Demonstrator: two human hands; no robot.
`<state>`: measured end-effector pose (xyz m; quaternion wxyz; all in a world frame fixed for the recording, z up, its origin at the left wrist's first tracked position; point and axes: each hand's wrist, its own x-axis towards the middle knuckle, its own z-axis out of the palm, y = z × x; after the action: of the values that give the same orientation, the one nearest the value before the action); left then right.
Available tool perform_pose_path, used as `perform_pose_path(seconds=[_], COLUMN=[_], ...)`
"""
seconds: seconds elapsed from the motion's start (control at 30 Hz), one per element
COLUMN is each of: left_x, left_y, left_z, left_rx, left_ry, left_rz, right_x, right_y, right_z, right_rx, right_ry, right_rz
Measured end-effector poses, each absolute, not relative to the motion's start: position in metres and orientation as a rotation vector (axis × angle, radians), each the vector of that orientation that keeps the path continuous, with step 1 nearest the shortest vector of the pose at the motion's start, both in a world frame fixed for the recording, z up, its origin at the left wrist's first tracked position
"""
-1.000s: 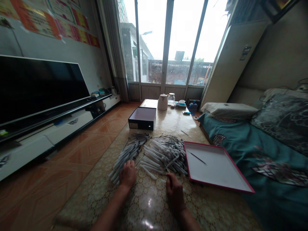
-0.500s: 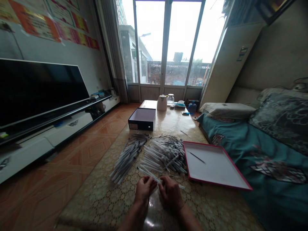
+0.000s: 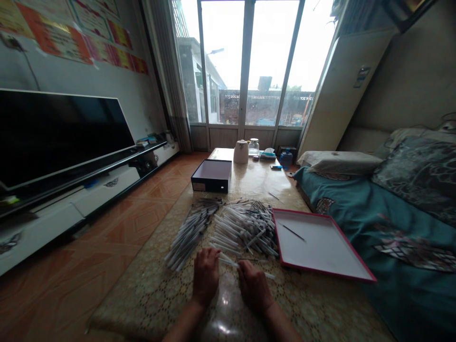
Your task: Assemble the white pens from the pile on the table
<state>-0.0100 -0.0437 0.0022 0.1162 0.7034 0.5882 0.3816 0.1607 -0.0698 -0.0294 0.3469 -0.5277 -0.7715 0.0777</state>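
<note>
Your left hand (image 3: 205, 278) and right hand (image 3: 253, 286) curl over white pen barrels (image 3: 230, 261), grip unclear; a slack finger could drop them, scattering the pile (image 3: 245, 228) just beyond.

The left hand (image 3: 205, 278) and right hand (image 3: 253, 286) are held curled and palm-down, just apart, reaching in from the near edge.

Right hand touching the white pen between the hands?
Touching. The head view shows the right hand closed over the pen, whose end sticks out past it.
</note>
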Motion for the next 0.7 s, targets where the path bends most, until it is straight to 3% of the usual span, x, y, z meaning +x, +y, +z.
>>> perform_pose_path(seconds=[0.2, 0.7], left_x=[-0.008, -0.017], left_y=[-0.034, -0.031], left_z=[0.003, -0.021], left_rx=[2.611, 2.817], left_ry=[1.335, 1.028], left_rz=[0.703, 0.452], right_x=[0.162, 0.178], right_y=[-0.070, -0.060], right_z=[-0.027, -0.015], right_rx=[-1.377, -1.342], right_ry=[-1.990, -2.270], right_rz=[0.256, 0.511])
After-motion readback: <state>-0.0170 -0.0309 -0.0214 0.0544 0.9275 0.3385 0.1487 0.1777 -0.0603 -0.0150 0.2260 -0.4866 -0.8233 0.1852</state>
